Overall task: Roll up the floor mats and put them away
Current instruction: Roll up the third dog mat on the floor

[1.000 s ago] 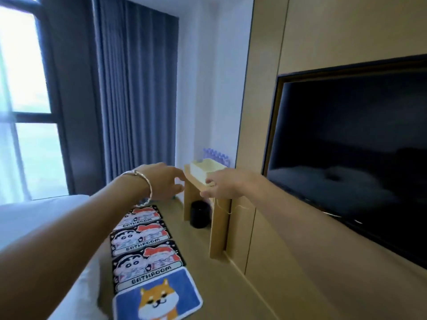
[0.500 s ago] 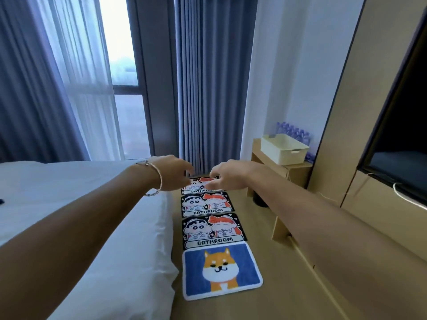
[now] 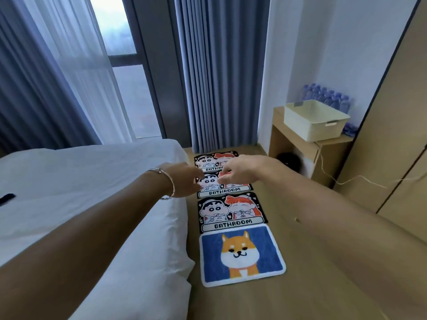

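Head view: the only camera; it looks forward and down the strip of floor (image 3: 305, 280) beside the bed (image 3: 92, 181).
Floor mats: four, flat, laid end to end in one row just beside the bed edge. None is rolled yet.
Dog mat (image 3: 242, 255): nearest to the person; blue with a white border, fully visible.
Near cartoon mat (image 3: 232, 212): black, marked BATHROOM, touching the far edge of the dog mat.
Middle cartoon mat (image 3: 227, 192): next in the row, partly hidden by both hands.
Far cartoon mat (image 3: 208, 161): last in the row, close to the curtain (image 3: 221, 72).
Left hand (image 3: 184, 181): outstretched in the air over the row, fingers loosely extended, holding nothing. A bracelet (image 3: 167, 183) sits on the wrist.
Right hand (image 3: 240, 172): outstretched beside the left hand, fingers loosely curled downwards, holding nothing.
Contact: neither hand appears to touch a mat.
Handling, judged: small pile mats, likely light, soft and limp. They should roll easily, but a roll may spring open if released.
Slip, judged: a mat may slide on the smooth floor when pushed, so roll with downward pressure.
Hold point, judged: take one short edge at both corners, one hand per corner. Turn it over and roll along the mat's length.
Carry, judged: grip the finished roll around its middle.
Basket (image 3: 316, 121): cream, open-topped, on the side table (image 3: 288, 139) right of the row. It is a plausible store, but the pictures do not confirm this.
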